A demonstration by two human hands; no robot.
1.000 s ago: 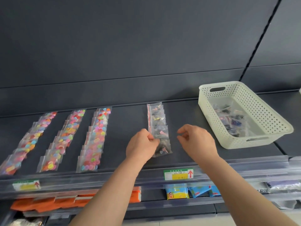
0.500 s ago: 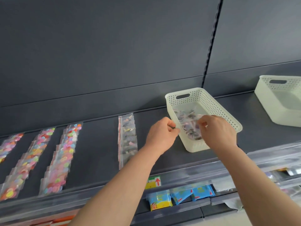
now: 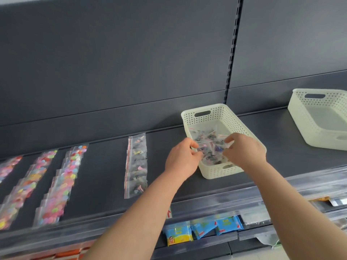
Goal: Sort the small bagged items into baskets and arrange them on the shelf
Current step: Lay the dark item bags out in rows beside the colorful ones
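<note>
On the dark shelf (image 3: 281, 158), a white basket (image 3: 212, 113) holding a loose pile of small bagged items (image 3: 206, 135). Above the pile, left hand (image 3: 183, 158) and right hand (image 3: 246, 149), fingers curled, pinching opposite edges of one clear bag (image 3: 211, 148). Judged a pick-out step; next, lifting it free without snagging neighbours.

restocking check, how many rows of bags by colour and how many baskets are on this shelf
colourful bag rows: 3
dark bag rows: 1
white baskets: 2
total: 6
</note>
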